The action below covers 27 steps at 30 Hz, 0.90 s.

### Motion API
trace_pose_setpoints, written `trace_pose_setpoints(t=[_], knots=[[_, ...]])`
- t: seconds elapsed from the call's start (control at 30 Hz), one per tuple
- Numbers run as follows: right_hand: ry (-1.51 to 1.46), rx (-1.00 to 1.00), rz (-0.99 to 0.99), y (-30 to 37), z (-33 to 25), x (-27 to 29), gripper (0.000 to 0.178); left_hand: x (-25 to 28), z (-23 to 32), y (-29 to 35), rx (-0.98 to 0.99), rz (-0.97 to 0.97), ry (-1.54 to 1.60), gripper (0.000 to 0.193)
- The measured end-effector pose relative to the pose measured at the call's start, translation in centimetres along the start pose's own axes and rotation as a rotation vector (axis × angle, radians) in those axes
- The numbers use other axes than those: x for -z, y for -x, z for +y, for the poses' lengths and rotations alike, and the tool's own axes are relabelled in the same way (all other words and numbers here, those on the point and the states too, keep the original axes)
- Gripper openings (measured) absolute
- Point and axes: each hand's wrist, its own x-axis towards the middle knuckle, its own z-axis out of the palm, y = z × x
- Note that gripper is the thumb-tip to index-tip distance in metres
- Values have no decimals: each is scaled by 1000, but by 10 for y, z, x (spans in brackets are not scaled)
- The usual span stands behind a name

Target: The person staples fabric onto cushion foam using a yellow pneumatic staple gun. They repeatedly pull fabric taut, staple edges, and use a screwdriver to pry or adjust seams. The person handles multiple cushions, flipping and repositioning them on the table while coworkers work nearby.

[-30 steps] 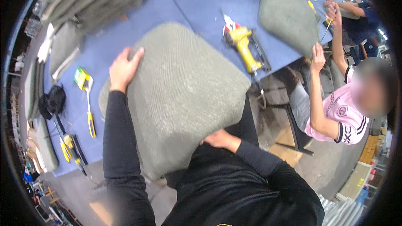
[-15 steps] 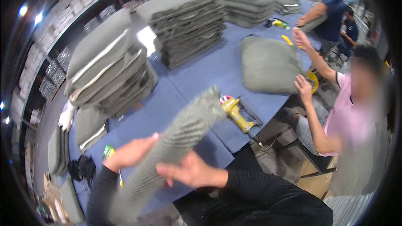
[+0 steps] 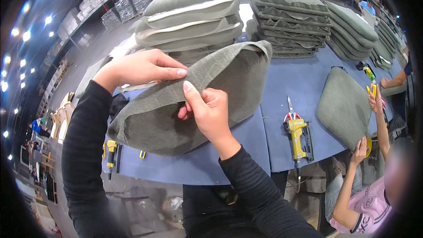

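Pinching the rim of the grey-green cover [image 3: 169, 101]: left hand [image 3: 143, 69] and right hand [image 3: 209, 114], close together, above the table's [image 3: 211, 165] near edge. Rim's turned in, underside open; can't tell if anything's fastened. Yellow staple gun [image 3: 298, 139] lies unheld.

At the centre of the frame, the held cushion [image 3: 238, 83] is above the counter [image 3: 233, 163], between the left hand [image 3: 139, 68] and right hand [image 3: 209, 114]. Behind it, at upper centre, stands a cushion stack [image 3: 191, 17], with a second stack [image 3: 288, 22] just to its right. Right of centre lies a staple gun [image 3: 298, 139], scissors [image 3: 290, 104] just behind it; another cushion [image 3: 343, 108] lies farther right. A second staple gun [image 3: 112, 154] lies lower left.
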Motion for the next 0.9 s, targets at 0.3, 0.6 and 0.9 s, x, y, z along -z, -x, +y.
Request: trace_pose_setpoints(t=[0.3,0.6,0.9], knots=[[172,191,73,10,8,5,52,-29,0,9,133,-68,131,72],[-90,-126,-88,50,-23,20,36,-53,18,23,-66,-13,67,58],[-22,-304,-116,104,-77,28,50,-113,57,54,-47,156,-109,52]])
